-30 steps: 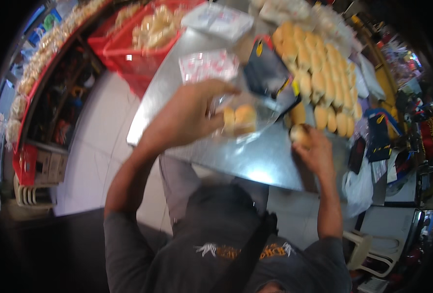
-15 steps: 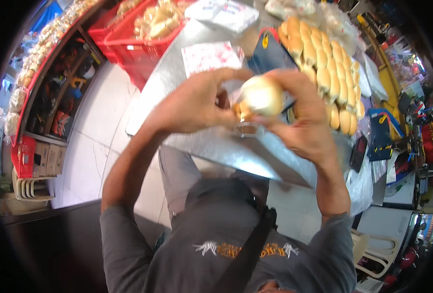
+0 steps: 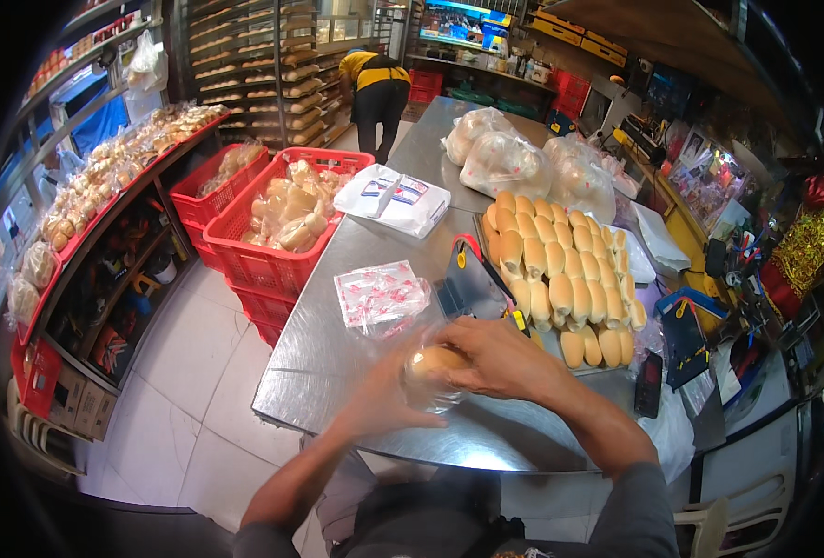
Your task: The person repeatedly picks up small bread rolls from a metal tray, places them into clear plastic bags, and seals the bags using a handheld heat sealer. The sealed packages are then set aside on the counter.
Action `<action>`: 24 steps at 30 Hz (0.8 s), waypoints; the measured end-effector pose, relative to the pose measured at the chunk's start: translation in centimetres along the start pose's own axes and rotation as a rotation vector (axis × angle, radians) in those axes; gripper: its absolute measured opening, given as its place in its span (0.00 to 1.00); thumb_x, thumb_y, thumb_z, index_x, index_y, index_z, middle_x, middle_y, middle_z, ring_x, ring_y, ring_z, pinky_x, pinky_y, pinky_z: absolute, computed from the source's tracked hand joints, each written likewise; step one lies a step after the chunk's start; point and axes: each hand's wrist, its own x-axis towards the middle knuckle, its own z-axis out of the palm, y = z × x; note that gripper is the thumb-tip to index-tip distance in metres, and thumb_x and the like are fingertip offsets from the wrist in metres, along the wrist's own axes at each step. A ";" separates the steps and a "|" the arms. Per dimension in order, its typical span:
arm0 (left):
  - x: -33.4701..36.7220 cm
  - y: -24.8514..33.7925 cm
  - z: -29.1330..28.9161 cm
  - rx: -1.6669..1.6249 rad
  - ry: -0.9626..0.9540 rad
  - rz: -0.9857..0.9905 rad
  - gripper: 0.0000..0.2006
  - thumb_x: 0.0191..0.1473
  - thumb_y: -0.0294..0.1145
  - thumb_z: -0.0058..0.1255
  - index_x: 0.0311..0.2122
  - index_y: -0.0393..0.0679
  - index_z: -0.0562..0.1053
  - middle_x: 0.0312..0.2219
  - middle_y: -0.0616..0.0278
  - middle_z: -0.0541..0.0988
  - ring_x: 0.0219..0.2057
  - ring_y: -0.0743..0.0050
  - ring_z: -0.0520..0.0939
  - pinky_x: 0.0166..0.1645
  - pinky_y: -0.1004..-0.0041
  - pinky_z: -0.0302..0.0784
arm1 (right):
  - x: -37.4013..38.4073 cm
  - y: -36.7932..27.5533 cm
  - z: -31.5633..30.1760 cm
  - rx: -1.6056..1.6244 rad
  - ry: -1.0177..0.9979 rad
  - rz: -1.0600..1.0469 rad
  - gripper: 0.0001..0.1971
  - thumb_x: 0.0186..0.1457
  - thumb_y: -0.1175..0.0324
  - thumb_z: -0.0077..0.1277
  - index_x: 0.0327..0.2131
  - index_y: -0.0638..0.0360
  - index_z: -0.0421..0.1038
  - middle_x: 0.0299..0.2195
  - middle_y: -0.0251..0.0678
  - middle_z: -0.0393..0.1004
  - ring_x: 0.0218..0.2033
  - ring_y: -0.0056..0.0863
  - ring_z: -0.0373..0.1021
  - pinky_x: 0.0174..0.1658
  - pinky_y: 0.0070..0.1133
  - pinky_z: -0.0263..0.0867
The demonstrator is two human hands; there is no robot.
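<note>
Over the table's near edge I have a rounded golden bun (image 3: 435,361) in a clear plastic bag. My right hand (image 3: 495,358) grips the bag at its upper right, fingers bent around it. My left hand (image 3: 379,405), smeared by motion, is at the bag's lower left with its thumb stretched out and apart from the fingers. Just beyond the hands lie a stack of clear bags with red print (image 3: 379,296) and a dark blue flat holder (image 3: 472,284) with red and yellow parts. To the right, rows of long golden rolls (image 3: 570,279) fill a tray.
The metal table (image 3: 309,372) carries a white package (image 3: 393,200), filled plastic bags (image 3: 505,163) and a black phone-like device (image 3: 649,383). Red crates (image 3: 263,251) of bagged bread stand left. A person in yellow and black (image 3: 377,88) bends near bread racks (image 3: 254,65). A bread shelf lines the left.
My view has tipped up from my body to the table and room. Both hands were up close together at the bagged bun; the left has now loosened from it, while the right still holds it.
</note>
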 end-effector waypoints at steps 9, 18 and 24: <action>0.7 -0.2 3.4 -0.054 0.263 0.113 0.23 0.50 0.35 0.72 0.50 0.40 0.80 0.45 0.53 0.83 0.45 0.57 0.86 0.50 0.66 0.81 | -2.7 2.2 -2.1 0.161 -0.082 -0.198 0.18 0.54 0.61 0.70 0.44 0.59 0.78 0.36 0.37 0.78 0.36 0.35 0.76 0.41 0.28 0.72; 0.8 0.6 5.2 -0.084 0.372 0.100 0.13 0.69 0.33 0.49 0.44 0.39 0.84 0.45 0.52 0.83 0.45 0.56 0.85 0.53 0.64 0.79 | -4.3 2.0 1.0 0.494 0.355 0.108 0.11 0.60 0.67 0.65 0.41 0.63 0.79 0.34 0.31 0.76 0.29 0.19 0.71 0.32 0.20 0.68; 0.7 1.1 5.2 -0.191 0.292 0.098 0.20 0.72 0.36 0.38 0.45 0.41 0.85 0.44 0.51 0.83 0.46 0.56 0.85 0.55 0.63 0.78 | -5.8 0.7 1.7 0.517 0.259 0.201 0.10 0.60 0.70 0.64 0.43 0.64 0.80 0.33 0.31 0.77 0.29 0.16 0.71 0.33 0.19 0.68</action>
